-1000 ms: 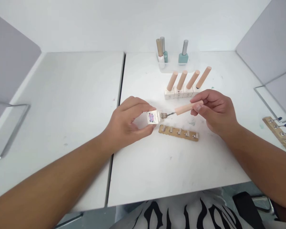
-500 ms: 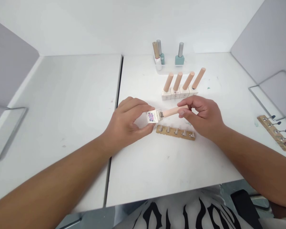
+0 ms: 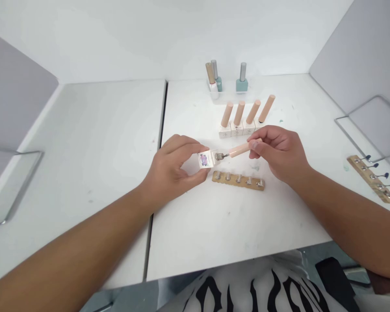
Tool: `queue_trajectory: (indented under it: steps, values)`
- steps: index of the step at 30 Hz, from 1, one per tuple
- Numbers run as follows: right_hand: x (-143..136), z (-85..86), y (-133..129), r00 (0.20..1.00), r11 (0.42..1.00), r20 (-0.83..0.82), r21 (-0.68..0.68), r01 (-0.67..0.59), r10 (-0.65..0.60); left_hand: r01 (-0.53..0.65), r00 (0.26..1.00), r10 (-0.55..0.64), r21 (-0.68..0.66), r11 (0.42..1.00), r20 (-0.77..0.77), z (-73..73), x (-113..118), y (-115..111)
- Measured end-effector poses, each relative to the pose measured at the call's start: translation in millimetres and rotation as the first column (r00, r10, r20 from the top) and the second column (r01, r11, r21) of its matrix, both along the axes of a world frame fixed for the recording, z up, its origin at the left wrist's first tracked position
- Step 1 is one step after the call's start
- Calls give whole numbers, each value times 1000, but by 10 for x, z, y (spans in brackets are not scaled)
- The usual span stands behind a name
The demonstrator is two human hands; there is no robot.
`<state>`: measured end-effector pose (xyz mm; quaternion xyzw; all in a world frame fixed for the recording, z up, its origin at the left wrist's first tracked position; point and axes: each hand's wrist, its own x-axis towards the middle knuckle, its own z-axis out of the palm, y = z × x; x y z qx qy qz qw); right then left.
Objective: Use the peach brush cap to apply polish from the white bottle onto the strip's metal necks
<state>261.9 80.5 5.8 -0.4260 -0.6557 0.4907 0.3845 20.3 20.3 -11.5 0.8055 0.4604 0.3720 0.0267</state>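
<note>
Between thumb and fingers, my left hand [image 3: 177, 167] holds a small white square bottle [image 3: 205, 159] with a purple flower print, tilted so its neck faces right. My right hand [image 3: 277, 151] pinches a long peach cap [image 3: 239, 150]. A thin dark brush stem runs from the cap to the bottle's neck, its tip hidden at or in the opening. Just below, a wooden strip [image 3: 237, 181] with several clear nail tips on metal studs lies on the white table.
Several peach-capped white bottles [image 3: 236, 129] stand in a row behind my hands. Farther back, a clear tray [image 3: 229, 97] holds a white bottle and two teal ones. At right are another wooden strip [image 3: 370, 178] with dark-tipped pieces and a wire frame [image 3: 351, 134].
The peach cap has moved right, away from the bottle's neck, exposing the brush stem. My left hand still holds the bottle. The view has shifted slightly.
</note>
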Motion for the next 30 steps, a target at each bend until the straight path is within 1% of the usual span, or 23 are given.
queue_trajectory:
  steps: [6,10,13,18,22,24,26,28,30]
  values:
    - [16,-18,95,977,994,-215,-111,-19,-6,-17,996,28,-113,993,90,-1,-20,-28]
    - [46,-33,140,966,988,-257,-146,-56,17,-8,989,29,-145,989,143,-8,-48,-38]
    - [98,-49,177,965,980,-250,-161,-120,78,6,985,22,-163,987,170,-16,-79,-46]
    - [162,-43,251,951,951,-210,-160,-263,228,2,985,22,-141,990,168,-30,-135,-25]
    - [187,-44,304,912,907,-164,-137,-399,377,47,986,-33,-81,996,166,-36,-156,9]
    - [200,-50,323,895,887,-130,-129,-443,427,56,985,-44,-68,996,169,-37,-157,18]
    - [211,-51,334,902,892,-68,-134,-431,426,69,981,-60,-47,996,185,-40,-157,22]
    - [215,-42,337,925,916,8,-149,-374,379,68,979,-57,-49,996,198,-45,-160,24]
    - [214,-29,336,937,928,36,-152,-340,348,65,979,-54,-52,996,195,-46,-165,25]
